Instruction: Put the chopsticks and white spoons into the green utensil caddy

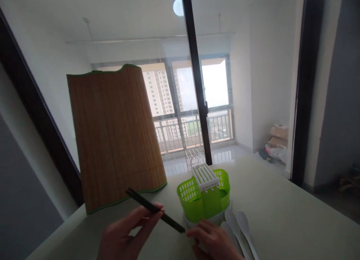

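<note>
Pale table (281,207) bears a bamboo mat (115,136), green caddy (204,200), white spoons (239,230)

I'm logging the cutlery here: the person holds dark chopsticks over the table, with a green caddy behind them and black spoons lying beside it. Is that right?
Not quite. In the head view the spoons are white, not black. The rest holds: both hands, left and right, hold dark chopsticks over the table, with the green caddy behind.
</note>
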Demonstrator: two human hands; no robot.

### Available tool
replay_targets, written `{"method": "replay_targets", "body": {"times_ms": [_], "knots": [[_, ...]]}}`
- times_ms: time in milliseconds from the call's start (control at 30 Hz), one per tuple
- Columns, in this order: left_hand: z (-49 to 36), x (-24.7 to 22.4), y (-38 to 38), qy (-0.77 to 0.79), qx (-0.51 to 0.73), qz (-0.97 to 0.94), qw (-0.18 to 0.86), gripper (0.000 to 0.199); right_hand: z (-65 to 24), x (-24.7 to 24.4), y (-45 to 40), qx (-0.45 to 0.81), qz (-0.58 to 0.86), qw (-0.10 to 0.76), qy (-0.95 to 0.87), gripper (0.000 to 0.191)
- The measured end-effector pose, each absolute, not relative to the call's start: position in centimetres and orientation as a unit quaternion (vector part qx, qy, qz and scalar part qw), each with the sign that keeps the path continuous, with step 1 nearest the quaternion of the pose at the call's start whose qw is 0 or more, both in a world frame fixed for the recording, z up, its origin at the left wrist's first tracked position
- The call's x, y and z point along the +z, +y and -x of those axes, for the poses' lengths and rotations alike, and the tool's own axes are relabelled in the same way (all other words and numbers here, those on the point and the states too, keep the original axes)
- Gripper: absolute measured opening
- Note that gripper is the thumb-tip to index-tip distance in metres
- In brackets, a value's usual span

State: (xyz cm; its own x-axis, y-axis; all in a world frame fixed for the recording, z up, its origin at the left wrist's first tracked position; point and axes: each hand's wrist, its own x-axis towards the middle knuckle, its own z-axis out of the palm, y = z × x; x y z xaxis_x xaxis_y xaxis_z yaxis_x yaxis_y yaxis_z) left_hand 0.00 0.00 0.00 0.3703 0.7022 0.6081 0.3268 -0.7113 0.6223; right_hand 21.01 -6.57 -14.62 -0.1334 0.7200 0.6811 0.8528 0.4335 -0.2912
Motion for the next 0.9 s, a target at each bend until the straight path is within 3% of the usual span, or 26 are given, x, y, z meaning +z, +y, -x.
{"method": "replay_targets", "body": {"times_ms": [100,200,400,567,900], "knots": [[-1.2,3.8,1.5,0.35,0.541,-0.744,0.175,0.032,-22.8,-11.7,-8.5,-0.136,0.5,0.438,-0.735,0.015],[-4.9,4.8,4.1,0.354,0.523,-0.754,0.182,0.036,-23.9,-11.3,-9.3,-0.214,0.473,0.439,-0.734,0.018],[-12.4,-0.5,10.0,0.337,0.381,-0.832,0.219,0.032,-24.7,-13.3,-8.8,-0.386,0.438,0.349,-0.733,0.019],[-14.6,-3.7,11.6,0.344,0.312,-0.86,0.213,0.023,-24.2,-13.6,-8.6,-0.43,0.424,0.315,-0.732,0.024],[-15.3,-3.8,13.1,0.389,0.247,-0.88,0.112,0.029,-23.9,-13.8,-8.7,-0.408,0.425,0.327,-0.739,0.025]]}}
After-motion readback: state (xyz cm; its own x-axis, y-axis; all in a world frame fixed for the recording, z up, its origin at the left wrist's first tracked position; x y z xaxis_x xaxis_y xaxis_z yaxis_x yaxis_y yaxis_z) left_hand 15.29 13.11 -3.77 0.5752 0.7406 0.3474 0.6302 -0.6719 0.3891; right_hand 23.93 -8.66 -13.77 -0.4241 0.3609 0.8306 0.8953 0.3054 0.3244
